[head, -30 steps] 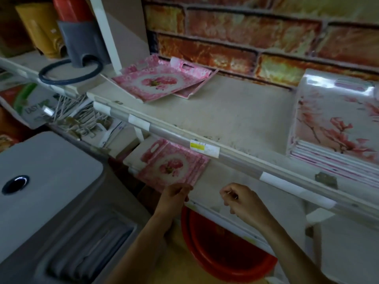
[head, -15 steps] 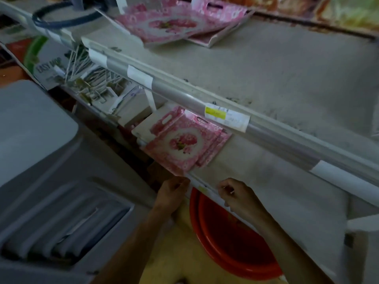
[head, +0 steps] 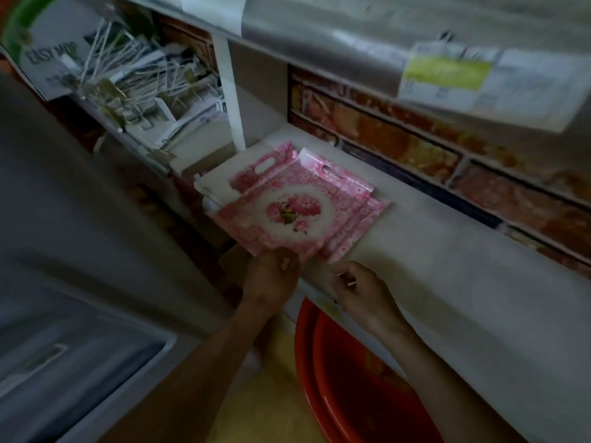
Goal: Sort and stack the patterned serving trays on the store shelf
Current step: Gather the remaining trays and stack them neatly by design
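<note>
A small stack of pink floral serving trays (head: 289, 209) lies on the lower shelf (head: 431, 251), fanned slightly, with handle cut-outs at the far side. My left hand (head: 273, 278) grips the near corner of the top pink tray, thumb on its rim. Just to the right, my right hand (head: 356, 290) hovers at the shelf's front edge, fingers curled and holding nothing, a little short of the lower trays' corner.
The upper shelf's front rail with a yellow-green price label (head: 447, 76) hangs overhead. A red plastic basin (head: 351, 388) sits below the shelf. A grey bin (head: 80, 282) fills the left. Packaged metal hooks (head: 144, 78) hang at upper left. A brick-pattern back wall (head: 415, 148) closes the shelf.
The view has dropped from the upper shelf to the lower one. My left hand has reached up and taken the near corner of the pink tray; my right hand has stayed close beside it.
</note>
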